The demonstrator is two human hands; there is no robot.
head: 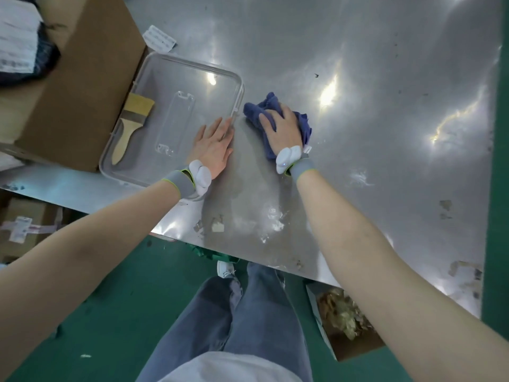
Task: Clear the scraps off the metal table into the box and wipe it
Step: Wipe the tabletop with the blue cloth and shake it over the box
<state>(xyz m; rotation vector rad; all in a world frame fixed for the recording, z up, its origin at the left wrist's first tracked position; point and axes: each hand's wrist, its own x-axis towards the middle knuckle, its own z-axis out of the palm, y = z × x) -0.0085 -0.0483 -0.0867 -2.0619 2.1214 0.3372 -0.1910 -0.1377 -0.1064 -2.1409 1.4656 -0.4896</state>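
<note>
My right hand [281,125] presses flat on a crumpled blue cloth [301,125] on the metal table [385,106]. Just left of it, my left hand [213,146] lies flat and open on the corner of a clear plastic lid [176,78], holding nothing. Small scraps [217,224] and smears lie near the table's front edge, and more [465,274] sit at the front right corner. On the floor under that edge stands a cardboard box [344,346] with brownish scraps inside.
A paintbrush [132,125] with a wooden handle lies at the clear lid's left edge. A large cardboard box [82,78] stands at the table's left. A white label sheet [159,39] lies behind the lid. Green floor and my legs are below.
</note>
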